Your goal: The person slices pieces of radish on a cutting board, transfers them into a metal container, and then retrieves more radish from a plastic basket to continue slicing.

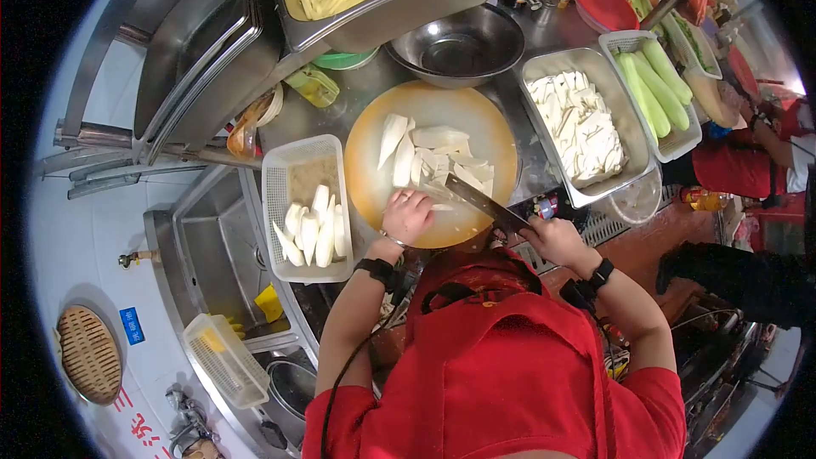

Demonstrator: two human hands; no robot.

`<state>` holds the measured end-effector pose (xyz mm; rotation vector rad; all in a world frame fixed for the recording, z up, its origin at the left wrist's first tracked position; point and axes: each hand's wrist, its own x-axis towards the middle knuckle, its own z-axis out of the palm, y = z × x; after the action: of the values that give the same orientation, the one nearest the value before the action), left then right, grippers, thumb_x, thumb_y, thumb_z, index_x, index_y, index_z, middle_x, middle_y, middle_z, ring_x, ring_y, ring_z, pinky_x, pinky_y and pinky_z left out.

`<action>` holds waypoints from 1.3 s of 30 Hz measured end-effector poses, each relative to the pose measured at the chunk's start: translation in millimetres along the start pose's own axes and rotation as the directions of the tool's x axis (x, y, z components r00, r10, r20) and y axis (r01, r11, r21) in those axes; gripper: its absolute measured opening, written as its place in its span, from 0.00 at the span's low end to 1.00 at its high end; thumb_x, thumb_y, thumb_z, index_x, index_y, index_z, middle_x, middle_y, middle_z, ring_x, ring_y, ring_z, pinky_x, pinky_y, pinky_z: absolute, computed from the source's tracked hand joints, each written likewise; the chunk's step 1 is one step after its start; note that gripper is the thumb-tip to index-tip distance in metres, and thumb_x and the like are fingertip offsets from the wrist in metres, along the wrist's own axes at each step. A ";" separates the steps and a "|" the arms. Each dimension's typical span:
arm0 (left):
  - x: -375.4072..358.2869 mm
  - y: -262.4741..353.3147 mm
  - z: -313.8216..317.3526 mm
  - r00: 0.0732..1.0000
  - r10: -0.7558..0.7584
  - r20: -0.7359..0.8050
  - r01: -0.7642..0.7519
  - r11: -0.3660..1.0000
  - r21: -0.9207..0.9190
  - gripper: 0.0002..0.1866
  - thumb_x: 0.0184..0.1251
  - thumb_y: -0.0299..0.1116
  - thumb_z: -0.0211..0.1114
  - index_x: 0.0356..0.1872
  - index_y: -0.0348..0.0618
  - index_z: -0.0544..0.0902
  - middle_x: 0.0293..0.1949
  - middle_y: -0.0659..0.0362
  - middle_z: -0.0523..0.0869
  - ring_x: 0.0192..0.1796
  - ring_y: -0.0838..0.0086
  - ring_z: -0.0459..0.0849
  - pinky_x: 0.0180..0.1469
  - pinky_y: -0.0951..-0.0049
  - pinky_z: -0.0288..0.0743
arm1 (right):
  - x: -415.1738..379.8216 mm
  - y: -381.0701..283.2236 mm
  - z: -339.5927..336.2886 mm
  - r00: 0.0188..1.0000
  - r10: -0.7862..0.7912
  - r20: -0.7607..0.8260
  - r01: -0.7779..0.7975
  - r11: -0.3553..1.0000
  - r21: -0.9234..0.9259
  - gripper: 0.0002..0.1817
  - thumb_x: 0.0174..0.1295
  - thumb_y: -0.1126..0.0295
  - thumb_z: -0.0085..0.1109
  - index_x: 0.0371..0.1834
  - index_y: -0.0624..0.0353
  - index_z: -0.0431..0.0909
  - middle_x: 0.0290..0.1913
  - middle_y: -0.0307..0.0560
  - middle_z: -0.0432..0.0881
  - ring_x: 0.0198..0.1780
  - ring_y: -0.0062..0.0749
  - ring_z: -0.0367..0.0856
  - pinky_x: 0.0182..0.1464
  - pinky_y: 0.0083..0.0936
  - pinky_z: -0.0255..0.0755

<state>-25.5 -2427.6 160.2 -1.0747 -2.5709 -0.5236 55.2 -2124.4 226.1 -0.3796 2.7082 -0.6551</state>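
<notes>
My right hand (557, 244) is closed round the handle of a cleaver (487, 205), its blade over the near right part of a round cutting board (367, 149). Close to the blade, my left hand (408, 217) rests on the board's near edge with curled fingers on a white vegetable piece (439, 196). Whole tapered white vegetables (393, 138) and cut slices (472, 168) lie farther back on the board. To the left, a white plastic basket (266, 178) holds more whole ones. On the right, a steel pan (571, 58) is filled with white slices.
A steel bowl (459, 44) stands behind the board. Yellow strips fill a raised steel tray (391, 7). Long green vegetables lie in a basket (693, 138) at right, near another person in red (731, 161). A sink (217, 229) is at left.
</notes>
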 end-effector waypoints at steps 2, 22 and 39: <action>3.9 -2.6 -7.5 0.997 -0.021 0.070 0.024 0.999 -0.040 0.10 0.43 0.30 0.61 0.31 0.48 0.79 0.29 0.61 0.79 0.35 0.68 0.78 0.44 0.67 0.70 | 0.3 -3.1 -2.6 1.000 -0.021 -0.011 0.021 1.000 -0.001 0.15 0.60 0.57 0.50 0.32 0.60 0.70 0.18 0.57 0.76 0.23 0.53 0.77 0.26 0.45 0.70; -15.2 41.6 23.0 0.847 -0.507 -0.162 0.425 0.827 -0.369 0.07 0.54 0.24 0.62 0.36 0.42 0.80 0.36 0.57 0.78 0.36 0.63 0.79 0.38 0.68 0.73 | 26.9 -26.2 23.1 0.999 0.001 0.053 0.006 0.991 -0.132 0.14 0.61 0.58 0.46 0.38 0.59 0.71 0.19 0.55 0.78 0.23 0.50 0.79 0.25 0.43 0.72; -26.6 36.5 33.2 0.899 -0.365 -0.244 0.315 0.923 -0.219 0.09 0.49 0.23 0.63 0.34 0.42 0.81 0.36 0.59 0.79 0.36 0.63 0.78 0.38 0.67 0.73 | 24.9 -34.9 19.1 0.997 -0.061 0.048 0.067 0.988 -0.138 0.14 0.61 0.59 0.46 0.36 0.60 0.70 0.19 0.54 0.78 0.22 0.48 0.79 0.23 0.40 0.72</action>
<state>14.4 -2405.5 127.7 -0.5396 -2.4961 -0.9322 45.8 -2170.1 220.6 -0.5116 2.7177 -0.4690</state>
